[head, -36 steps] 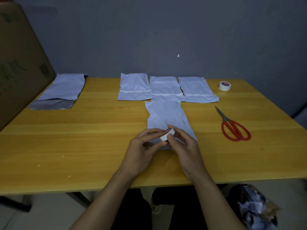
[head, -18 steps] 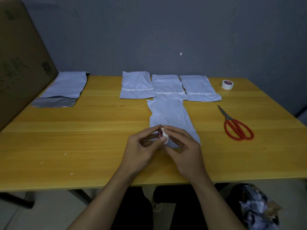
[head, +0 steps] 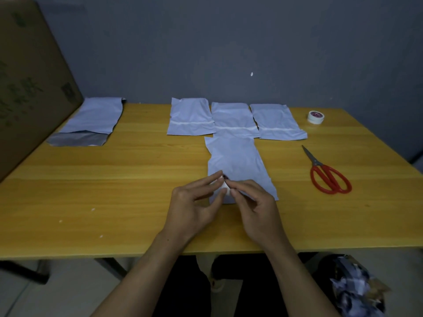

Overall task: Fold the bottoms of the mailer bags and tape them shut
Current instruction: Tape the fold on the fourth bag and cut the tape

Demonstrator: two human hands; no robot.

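A pale mailer bag lies flat in front of me on the wooden table. Both hands meet over its near end around a small white tape roll. My left hand holds the roll between thumb and fingers. My right hand pinches at the roll's edge with thumb and forefinger. Three bags with a white tape strip across each lie in a row at the back. The near end of the front bag is partly hidden by my hands.
A second tape roll sits at the back right. Red-handled scissors lie on the right. A stack of bags with a grey inner side lies back left beside a cardboard box. A bin of scraps stands below right.
The tape roll has been turned on edge between my fingers, and both hands have shifted slightly away from me over the bag. The view has tilted a little.
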